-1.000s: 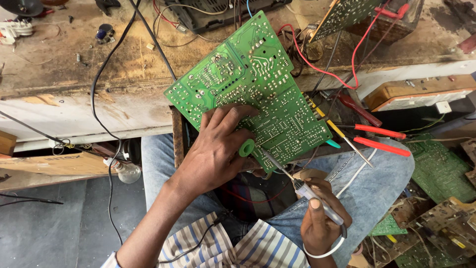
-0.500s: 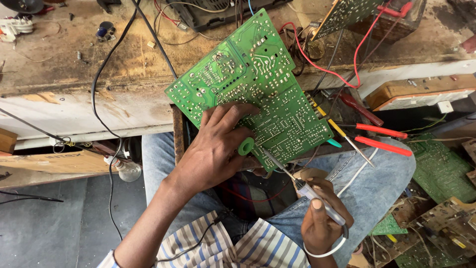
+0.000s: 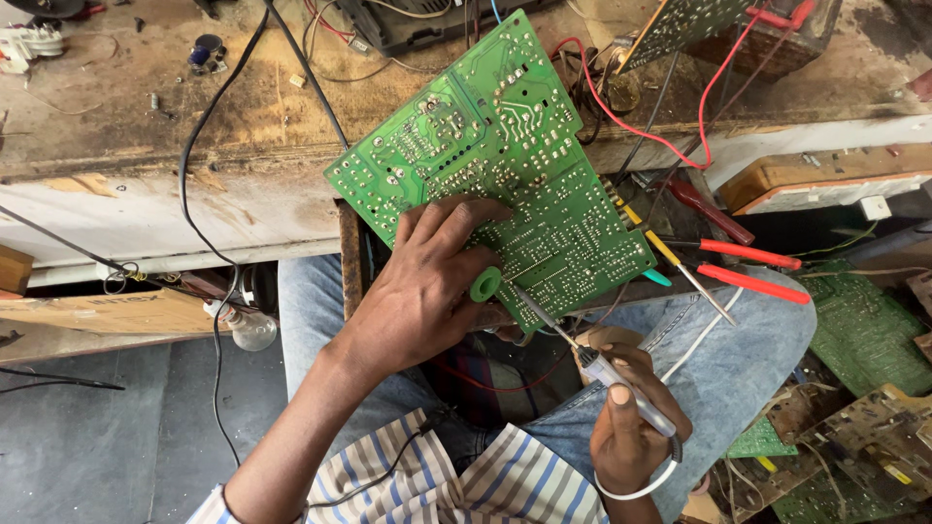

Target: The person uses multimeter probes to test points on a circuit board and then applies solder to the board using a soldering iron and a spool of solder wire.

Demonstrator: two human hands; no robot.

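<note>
A large green circuit board lies solder side up, tilted across my lap and the bench edge. My left hand presses on its near part, fingers spread over the tracks, with a small green ring-shaped part by the thumb. My right hand grips a soldering iron with a white cord; its metal tip touches the board's near edge beside the green ring.
A worn wooden bench runs across the back with black and red wires. Red-handled pliers and a yellow-handled screwdriver lie to the right. More green boards are piled at right. A glass bulb hangs at left.
The board and both hands stay almost still; the iron tip remains at the board's near edge.
</note>
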